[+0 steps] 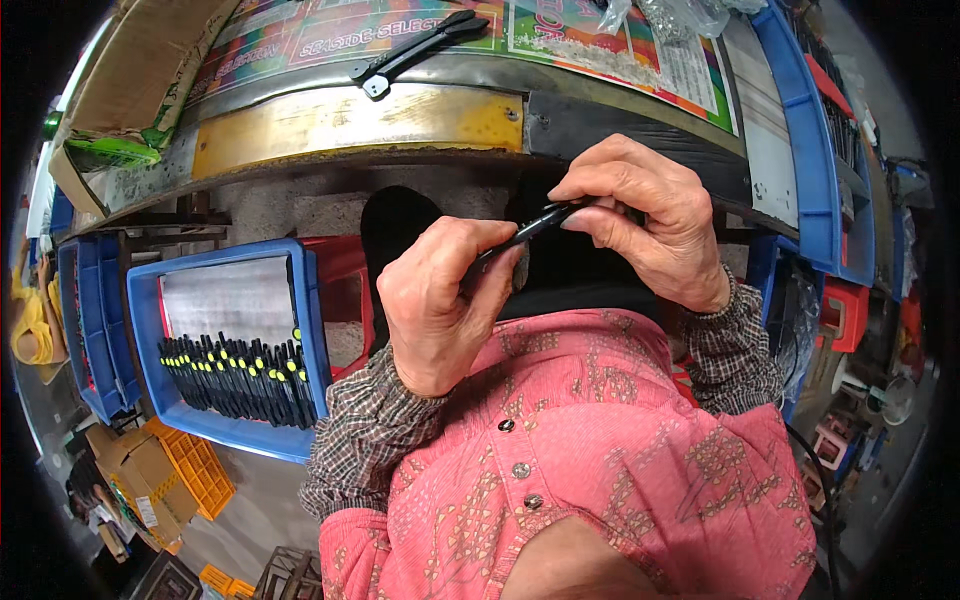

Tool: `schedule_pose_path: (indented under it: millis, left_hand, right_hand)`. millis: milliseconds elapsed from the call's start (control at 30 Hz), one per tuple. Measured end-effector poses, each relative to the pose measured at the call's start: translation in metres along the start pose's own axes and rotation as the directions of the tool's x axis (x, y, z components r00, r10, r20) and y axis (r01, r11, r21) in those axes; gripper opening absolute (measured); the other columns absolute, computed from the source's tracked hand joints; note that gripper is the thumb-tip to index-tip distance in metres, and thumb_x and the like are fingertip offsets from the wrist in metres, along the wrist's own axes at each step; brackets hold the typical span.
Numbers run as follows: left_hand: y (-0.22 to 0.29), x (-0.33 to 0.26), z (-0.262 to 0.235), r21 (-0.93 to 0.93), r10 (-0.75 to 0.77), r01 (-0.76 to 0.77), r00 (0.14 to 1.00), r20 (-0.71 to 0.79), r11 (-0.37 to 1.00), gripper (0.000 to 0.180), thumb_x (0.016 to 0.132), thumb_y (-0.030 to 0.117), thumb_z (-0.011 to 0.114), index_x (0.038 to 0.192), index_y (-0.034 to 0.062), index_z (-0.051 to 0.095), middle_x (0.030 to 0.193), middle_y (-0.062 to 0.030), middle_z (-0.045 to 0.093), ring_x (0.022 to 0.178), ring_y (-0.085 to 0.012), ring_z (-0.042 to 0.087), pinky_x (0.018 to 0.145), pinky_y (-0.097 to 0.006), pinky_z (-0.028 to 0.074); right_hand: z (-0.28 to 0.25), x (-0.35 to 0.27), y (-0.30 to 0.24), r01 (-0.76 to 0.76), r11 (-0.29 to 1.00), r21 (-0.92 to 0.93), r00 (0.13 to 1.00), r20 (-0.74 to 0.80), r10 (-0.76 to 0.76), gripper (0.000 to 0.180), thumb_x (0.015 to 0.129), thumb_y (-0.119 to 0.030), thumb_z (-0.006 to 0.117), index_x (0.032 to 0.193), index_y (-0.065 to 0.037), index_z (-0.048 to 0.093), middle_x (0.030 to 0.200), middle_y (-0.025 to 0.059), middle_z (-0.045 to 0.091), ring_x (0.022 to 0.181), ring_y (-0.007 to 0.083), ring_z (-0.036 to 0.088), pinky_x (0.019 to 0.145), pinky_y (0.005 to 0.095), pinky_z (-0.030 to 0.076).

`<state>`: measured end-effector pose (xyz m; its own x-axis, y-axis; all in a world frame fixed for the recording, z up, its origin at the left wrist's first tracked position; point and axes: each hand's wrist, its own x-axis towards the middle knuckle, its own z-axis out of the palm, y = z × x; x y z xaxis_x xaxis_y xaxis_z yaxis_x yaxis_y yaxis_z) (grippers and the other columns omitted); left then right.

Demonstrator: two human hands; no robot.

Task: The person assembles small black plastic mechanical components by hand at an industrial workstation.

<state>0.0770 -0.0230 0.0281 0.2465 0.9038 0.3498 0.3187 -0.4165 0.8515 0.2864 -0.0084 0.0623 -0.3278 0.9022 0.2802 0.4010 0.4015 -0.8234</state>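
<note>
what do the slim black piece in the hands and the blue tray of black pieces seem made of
Slim black piece: perhaps glossy plastic or coated metal, given its bright highlight. Rectangular blue tray: likely moulded plastic, satin, judging by its even colour and rounded rim.

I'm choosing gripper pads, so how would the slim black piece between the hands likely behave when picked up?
The slim black piece looks fairly stiff, spanning straight between the left hand and the right hand. Its glossy highlight suggests it may be slippery. Being slender, it is probably light.
</note>
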Motion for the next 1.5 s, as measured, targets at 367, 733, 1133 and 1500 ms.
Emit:
schedule_pose_path:
  millis: [367, 733, 1133, 1500]
  left_hand:
    - [-0.002, -0.005, 0.002, 0.123, 0.177, -0.179, 0.984, 0.03, 0.976, 0.024, 0.071, -0.006, 0.074, 0.093, 0.002, 0.067, 0.082, -0.0117, 0.067, 0.07, -0.0223, 0.065, 0.06, -0.029, 0.051]
    - [-0.007, -0.005, 0.005, 0.115, 0.197, -0.2, 0.98, 0.042, 0.973, 0.025, 0.068, -0.003, 0.074, 0.09, 0.0046, 0.066, 0.077, -0.0071, 0.063, 0.067, -0.0223, 0.063, 0.056, -0.032, 0.049]
    - [-0.009, -0.006, 0.006, 0.107, 0.213, -0.217, 0.976, 0.046, 0.97, 0.024, 0.068, -0.003, 0.075, 0.089, 0.0051, 0.065, 0.077, -0.0069, 0.062, 0.066, -0.0217, 0.063, 0.057, -0.03, 0.05]
    - [-0.014, -0.007, 0.006, 0.077, 0.22, -0.226, 0.972, 0.078, 0.971, 0.025, 0.068, -0.003, 0.074, 0.09, 0.0044, 0.065, 0.079, -0.0079, 0.064, 0.069, -0.0229, 0.065, 0.059, -0.031, 0.051]
  right_hand:
    - [0.004, -0.01, 0.009, -0.019, 0.999, 0.046, 0.992, 0.126, 0.013, 0.017, 0.079, 0.0, 0.071, 0.096, 0.001, 0.068, 0.09, 0.007, 0.059, 0.06, 0.0062, 0.053, 0.053, 0.0207, 0.042]
    - [0.007, -0.011, 0.011, -0.157, 0.971, 0.179, 0.978, 0.165, 0.127, 0.013, 0.082, -0.003, 0.071, 0.093, 0.001, 0.068, 0.083, 0.0059, 0.059, 0.06, 0.0086, 0.056, 0.051, 0.0226, 0.045]
    - [0.006, -0.01, 0.016, -0.101, 0.982, 0.158, 0.978, 0.199, 0.068, 0.013, 0.08, 0.0, 0.071, 0.093, 0.002, 0.068, 0.084, 0.0067, 0.059, 0.059, 0.008, 0.055, 0.049, 0.0216, 0.044]
    - [0.006, -0.009, 0.021, -0.034, 0.991, 0.128, 0.972, 0.233, 0.004, 0.018, 0.076, 0.006, 0.071, 0.093, 0.003, 0.068, 0.086, 0.0084, 0.06, 0.058, 0.0085, 0.055, 0.048, 0.0216, 0.044]
